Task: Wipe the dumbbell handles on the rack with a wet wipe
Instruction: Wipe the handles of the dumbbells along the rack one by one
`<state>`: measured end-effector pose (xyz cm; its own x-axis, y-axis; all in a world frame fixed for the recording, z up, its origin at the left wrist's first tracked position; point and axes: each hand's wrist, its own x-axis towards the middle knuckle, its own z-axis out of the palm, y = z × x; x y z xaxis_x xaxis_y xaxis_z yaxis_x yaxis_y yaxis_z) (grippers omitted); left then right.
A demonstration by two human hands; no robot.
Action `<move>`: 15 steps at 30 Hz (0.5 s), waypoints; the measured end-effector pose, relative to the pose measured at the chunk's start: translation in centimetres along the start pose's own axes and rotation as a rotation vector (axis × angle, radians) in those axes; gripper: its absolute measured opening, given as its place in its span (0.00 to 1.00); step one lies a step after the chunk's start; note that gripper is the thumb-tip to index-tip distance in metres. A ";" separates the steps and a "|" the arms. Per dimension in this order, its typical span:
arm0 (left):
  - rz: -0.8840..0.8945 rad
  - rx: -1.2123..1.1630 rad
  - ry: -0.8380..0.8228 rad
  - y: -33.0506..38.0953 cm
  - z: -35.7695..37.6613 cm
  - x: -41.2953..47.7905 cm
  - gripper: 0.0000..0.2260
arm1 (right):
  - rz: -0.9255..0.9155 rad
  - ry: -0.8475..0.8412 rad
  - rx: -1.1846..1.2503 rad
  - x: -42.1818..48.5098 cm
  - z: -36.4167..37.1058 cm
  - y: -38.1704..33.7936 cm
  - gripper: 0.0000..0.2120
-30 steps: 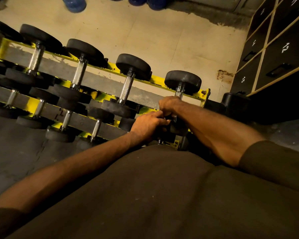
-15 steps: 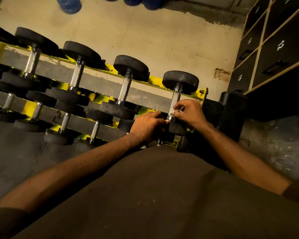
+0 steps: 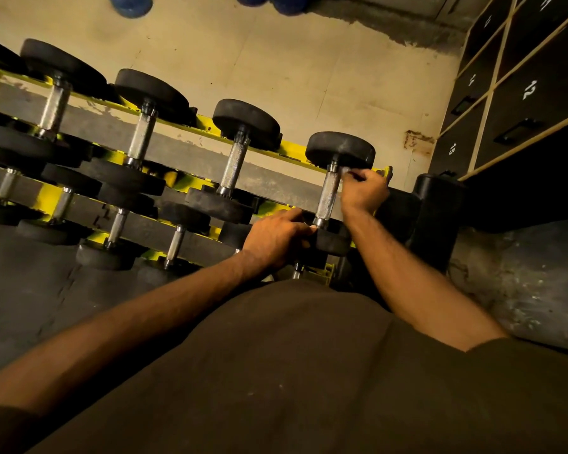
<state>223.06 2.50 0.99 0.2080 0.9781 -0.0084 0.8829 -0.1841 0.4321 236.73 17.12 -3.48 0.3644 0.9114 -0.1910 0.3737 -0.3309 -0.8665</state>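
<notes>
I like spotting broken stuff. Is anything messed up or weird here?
Yes, some wear. The yellow paint on the rack is chipped and scraped along its grey rail, and the floor has a rusty brown stain near the lockers. The dumbbells sit in an even row.

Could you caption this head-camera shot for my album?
Right hand presses a wet wipe to the end dumbbell's handle; left hand steadies its near weight.

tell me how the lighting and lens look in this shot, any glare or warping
Head view: dim, warm yellow light; the lockers at right sink into shadow; soft glints on the chrome handle beside the right hand; wide-angle warping bends the rack; the wipe is slightly blurred.
</notes>
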 end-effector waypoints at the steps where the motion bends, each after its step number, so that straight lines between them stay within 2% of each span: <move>1: -0.011 -0.003 -0.001 0.1 -0.1 0.0 0.13 | 0.173 -0.002 0.117 0.8 0.6 0.6 0.05; 3: -0.035 0.001 -0.007 0.3 -0.2 0.0 0.13 | 0.535 -0.092 0.316 2.0 1.2 1.9 0.06; 5: -0.039 0.016 -0.025 0.5 -0.3 -0.1 0.12 | 0.682 -0.278 0.448 4.1 2.1 4.7 0.09; 6: -0.040 0.019 -0.033 0.5 -0.3 -0.1 0.12 | 0.758 -0.384 0.438 5.0 2.4 5.3 0.13; 8: -0.051 0.015 -0.039 0.6 -0.4 0.0 0.13 | 0.829 -0.506 0.500 5.0 2.2 4.2 0.16; 11: -0.051 0.021 -0.042 0.8 -0.4 0.2 0.14 | 0.943 -0.436 0.760 3.9 1.8 2.8 0.15; 15: -0.047 0.029 -0.032 0.8 -0.2 0.3 0.15 | 0.919 -0.358 0.750 3.6 0.8 2.8 0.15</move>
<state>223.78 2.68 1.52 0.1785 0.9823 -0.0569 0.9036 -0.1407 0.4046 238.40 19.63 -6.97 -0.0645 0.4701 -0.8803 -0.5209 -0.7682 -0.3720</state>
